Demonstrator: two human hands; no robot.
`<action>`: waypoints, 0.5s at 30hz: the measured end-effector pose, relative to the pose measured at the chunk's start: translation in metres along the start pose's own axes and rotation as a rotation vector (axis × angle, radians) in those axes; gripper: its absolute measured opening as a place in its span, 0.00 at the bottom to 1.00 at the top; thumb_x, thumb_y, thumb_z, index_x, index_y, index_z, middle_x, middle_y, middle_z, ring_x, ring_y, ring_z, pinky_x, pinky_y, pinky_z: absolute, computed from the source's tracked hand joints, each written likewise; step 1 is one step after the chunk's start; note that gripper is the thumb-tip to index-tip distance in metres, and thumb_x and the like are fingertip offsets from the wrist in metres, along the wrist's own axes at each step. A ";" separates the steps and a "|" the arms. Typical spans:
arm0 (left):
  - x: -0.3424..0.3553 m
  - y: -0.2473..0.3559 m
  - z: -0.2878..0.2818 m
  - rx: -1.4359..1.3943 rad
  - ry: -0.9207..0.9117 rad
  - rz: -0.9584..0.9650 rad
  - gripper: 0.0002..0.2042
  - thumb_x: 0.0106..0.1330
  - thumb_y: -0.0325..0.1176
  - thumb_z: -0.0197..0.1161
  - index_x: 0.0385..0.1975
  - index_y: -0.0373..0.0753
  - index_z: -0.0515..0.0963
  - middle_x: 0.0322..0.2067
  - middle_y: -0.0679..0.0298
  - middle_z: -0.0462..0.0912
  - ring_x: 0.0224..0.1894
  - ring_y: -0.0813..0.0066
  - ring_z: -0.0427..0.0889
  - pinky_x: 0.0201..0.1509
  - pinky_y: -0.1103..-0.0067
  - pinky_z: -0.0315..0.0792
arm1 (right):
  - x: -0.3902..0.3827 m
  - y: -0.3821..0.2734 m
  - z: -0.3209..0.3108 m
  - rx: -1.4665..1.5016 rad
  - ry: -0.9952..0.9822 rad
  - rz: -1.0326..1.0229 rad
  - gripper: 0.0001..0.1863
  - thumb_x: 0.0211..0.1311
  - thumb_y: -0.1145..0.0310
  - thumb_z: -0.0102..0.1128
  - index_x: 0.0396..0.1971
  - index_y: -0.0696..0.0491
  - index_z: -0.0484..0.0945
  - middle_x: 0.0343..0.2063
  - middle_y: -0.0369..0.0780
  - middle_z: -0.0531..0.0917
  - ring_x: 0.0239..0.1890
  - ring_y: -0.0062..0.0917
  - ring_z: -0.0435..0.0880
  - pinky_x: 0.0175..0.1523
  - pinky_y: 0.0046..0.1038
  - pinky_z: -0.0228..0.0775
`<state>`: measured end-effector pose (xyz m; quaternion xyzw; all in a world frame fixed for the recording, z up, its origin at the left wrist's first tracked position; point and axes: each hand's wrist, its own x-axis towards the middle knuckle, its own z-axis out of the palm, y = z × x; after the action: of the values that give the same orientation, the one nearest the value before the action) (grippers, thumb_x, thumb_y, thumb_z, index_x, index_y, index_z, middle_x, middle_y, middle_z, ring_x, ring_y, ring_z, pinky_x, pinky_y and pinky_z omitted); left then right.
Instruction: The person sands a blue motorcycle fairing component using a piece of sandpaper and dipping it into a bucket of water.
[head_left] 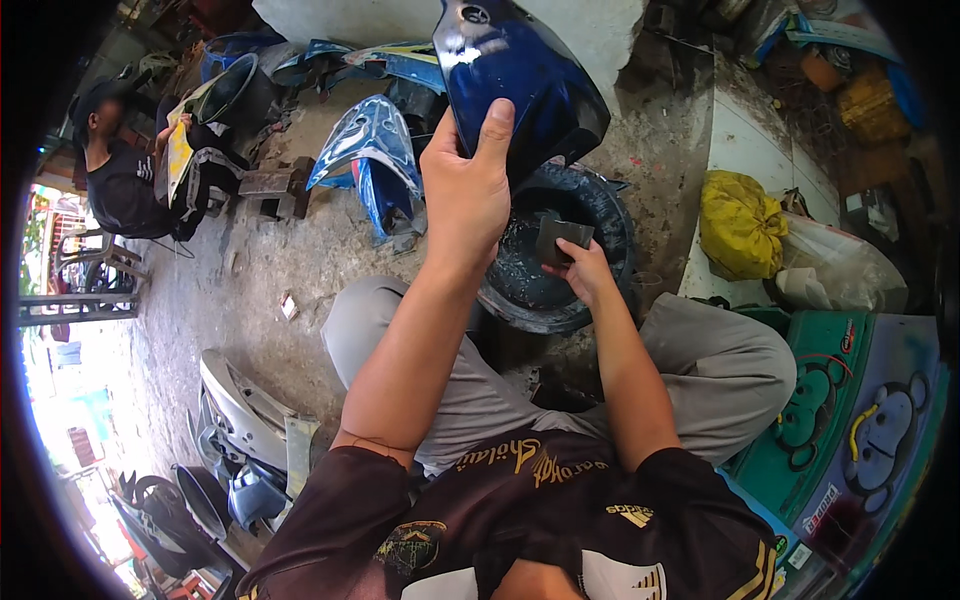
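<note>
Glossy dark-blue panel [520, 75], gripped by left hand [465, 190].

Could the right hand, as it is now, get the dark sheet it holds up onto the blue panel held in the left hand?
Probably yes. The right hand holds the dark sheet just below the blue panel, which the left hand grips by its lower edge. Nothing lies between them.
</note>
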<state>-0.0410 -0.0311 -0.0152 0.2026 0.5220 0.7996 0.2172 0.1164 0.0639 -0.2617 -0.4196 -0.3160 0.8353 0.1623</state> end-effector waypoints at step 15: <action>-0.005 -0.016 0.035 -0.360 -0.116 -0.229 0.13 0.69 0.24 0.65 0.51 0.29 0.80 0.48 0.59 0.86 0.49 0.73 0.84 0.61 0.74 0.75 | -0.144 -0.262 0.074 -0.392 0.123 -0.838 0.14 0.67 0.72 0.67 0.49 0.55 0.76 0.45 0.40 0.82 0.46 0.29 0.84 0.48 0.33 0.83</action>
<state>-0.0154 -0.0020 -0.0170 0.1456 0.3769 0.8371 0.3689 0.1441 0.1534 0.0315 -0.3275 -0.5997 0.5959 0.4219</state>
